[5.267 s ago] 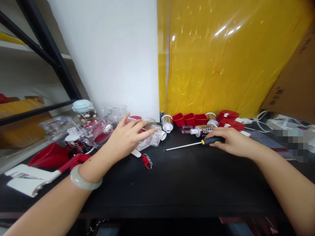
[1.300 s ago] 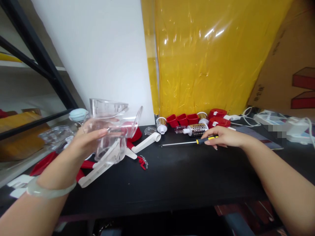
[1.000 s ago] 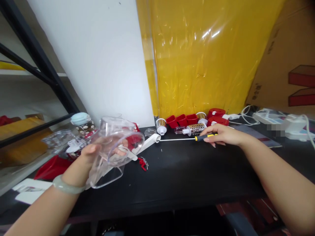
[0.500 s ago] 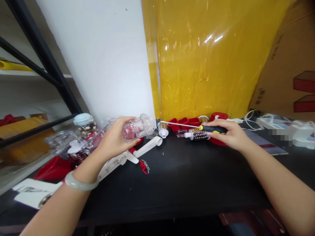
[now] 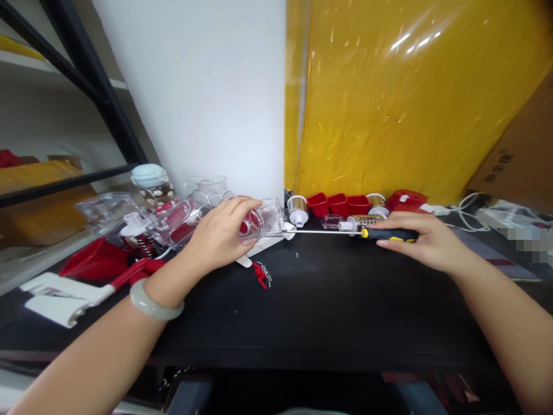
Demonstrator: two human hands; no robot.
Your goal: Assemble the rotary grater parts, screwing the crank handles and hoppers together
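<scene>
A clear plastic housing [image 5: 272, 217] with a red part at its near end is gripped between the thumb and fingers of my left hand [image 5: 224, 230]. My right hand [image 5: 427, 239] is closed around the black-and-yellow handle of a screwdriver [image 5: 322, 232]. Its long shaft points left, and the tip is close to the housing's right end; whether they touch I cannot tell. Behind the shaft lies a metal grater drum [image 5: 363, 223] with a white end. Another drum [image 5: 298, 211] stands beyond the tip. A white plastic piece [image 5: 264, 244] lies below the housing, partly hidden.
Red plastic cups [image 5: 337, 204] line the back of the black table [image 5: 311, 323]. Small red pieces with screws [image 5: 261, 275] lie in front of my left hand. Clear and red parts [image 5: 179, 222] pile up at left, near a white handle piece [image 5: 64, 297]. White cables [image 5: 469, 210] are at right.
The view has shifted, with the background moving right. My left hand has turned the clear housing, so its red end faces nearer. The screwdriver is lower in view, its tip still by the housing.
</scene>
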